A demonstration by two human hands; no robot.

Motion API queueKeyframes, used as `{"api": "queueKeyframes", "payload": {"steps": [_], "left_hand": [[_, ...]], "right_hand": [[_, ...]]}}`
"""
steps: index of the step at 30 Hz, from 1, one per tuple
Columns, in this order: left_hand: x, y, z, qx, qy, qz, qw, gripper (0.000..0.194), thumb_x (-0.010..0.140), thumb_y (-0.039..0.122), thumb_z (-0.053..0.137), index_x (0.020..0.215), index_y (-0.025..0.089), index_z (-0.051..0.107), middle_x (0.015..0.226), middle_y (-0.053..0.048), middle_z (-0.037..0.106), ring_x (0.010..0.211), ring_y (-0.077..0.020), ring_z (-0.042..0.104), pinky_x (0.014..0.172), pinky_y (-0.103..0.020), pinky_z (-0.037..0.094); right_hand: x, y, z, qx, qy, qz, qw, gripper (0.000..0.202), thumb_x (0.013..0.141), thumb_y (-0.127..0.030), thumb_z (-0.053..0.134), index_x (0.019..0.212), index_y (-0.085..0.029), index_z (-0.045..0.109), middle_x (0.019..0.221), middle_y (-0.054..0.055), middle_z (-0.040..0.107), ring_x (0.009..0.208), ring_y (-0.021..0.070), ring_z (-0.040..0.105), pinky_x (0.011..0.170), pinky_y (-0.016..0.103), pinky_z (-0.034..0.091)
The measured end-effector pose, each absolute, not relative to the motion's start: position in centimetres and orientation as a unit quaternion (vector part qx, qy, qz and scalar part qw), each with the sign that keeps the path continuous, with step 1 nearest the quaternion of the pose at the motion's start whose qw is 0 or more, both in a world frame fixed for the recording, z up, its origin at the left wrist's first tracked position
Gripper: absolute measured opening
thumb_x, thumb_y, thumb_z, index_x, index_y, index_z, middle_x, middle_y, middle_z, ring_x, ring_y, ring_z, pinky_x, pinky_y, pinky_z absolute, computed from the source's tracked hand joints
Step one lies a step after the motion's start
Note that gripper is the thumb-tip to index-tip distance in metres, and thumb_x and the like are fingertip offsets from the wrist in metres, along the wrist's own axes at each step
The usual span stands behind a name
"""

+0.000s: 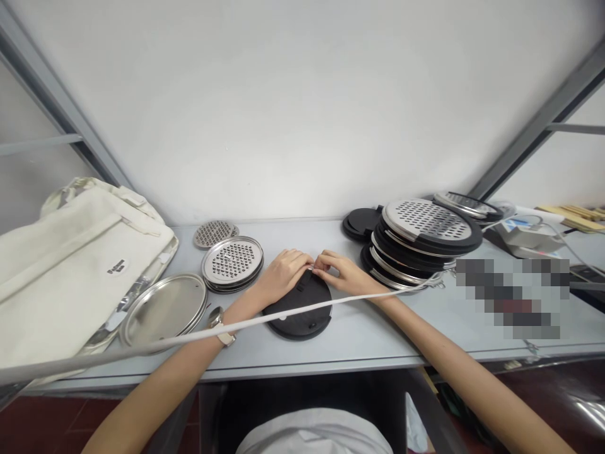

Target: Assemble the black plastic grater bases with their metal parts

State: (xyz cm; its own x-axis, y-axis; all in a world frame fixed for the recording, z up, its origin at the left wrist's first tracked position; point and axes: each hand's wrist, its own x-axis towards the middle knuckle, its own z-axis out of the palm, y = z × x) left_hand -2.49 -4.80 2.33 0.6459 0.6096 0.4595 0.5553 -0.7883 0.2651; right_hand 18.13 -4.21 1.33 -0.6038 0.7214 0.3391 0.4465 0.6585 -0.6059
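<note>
A round black disc (300, 310) lies flat on the grey table in front of me. My left hand (288, 272), with a watch on its wrist, rests over the disc's upper left edge, fingers bent together toward its top. From the right, my right hand (338, 272) pinches at the same top edge, thumb and forefinger meeting beside the left fingertips. A tiny shiny piece shows between the two hands; what it is cannot be made out. A white cable (283, 314) crosses the view in front of the disc.
Left are a cream bag (70, 271), plain metal discs (165, 309), perforated discs (232, 260) and a small grate (213, 234). Right stand a tall stack of black-rimmed perforated discs (425, 221), a black lid (362, 222) and white boxes (529, 233). A wall is behind.
</note>
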Motion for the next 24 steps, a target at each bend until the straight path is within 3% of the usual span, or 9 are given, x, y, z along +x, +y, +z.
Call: {"api": "queueKeyframes", "payload": {"steps": [10,15,24], "left_hand": [[-2.3,-5.8,2.6,0.897,0.353,0.267,0.005,0.020,0.091,0.016,0.037,0.108,0.016,0.048,0.103,-0.008,0.058,0.097,-0.0211,0.055,0.088,-0.039,0.044],[-1.7,-6.7,1.5,0.875,0.386,0.292,0.016,0.046,0.082,0.028,0.055,0.123,0.018,0.035,0.116,-0.011,0.051,0.110,-0.0262,0.050,0.093,-0.043,0.044],[-1.4,-7.2,0.9,0.859,0.418,0.292,0.043,0.037,0.082,0.022,0.055,0.116,0.020,0.039,0.110,-0.009,0.051,0.107,-0.0250,0.051,0.091,-0.043,0.046]], "right_hand": [[17.9,-4.1,0.8,-0.342,-0.866,0.217,0.292,0.020,0.092,-0.033,0.042,0.078,-0.020,0.049,0.077,0.003,0.052,0.072,0.0152,0.048,0.068,0.028,0.039],[17.7,-4.1,0.6,-0.344,-0.852,0.238,0.315,0.021,0.091,-0.036,0.045,0.079,-0.020,0.051,0.078,0.003,0.055,0.073,0.0155,0.050,0.069,0.028,0.041],[17.5,-4.2,0.5,-0.348,-0.837,0.266,0.328,0.018,0.090,-0.034,0.047,0.081,-0.019,0.054,0.076,0.002,0.056,0.072,0.0147,0.051,0.069,0.028,0.042]]}}
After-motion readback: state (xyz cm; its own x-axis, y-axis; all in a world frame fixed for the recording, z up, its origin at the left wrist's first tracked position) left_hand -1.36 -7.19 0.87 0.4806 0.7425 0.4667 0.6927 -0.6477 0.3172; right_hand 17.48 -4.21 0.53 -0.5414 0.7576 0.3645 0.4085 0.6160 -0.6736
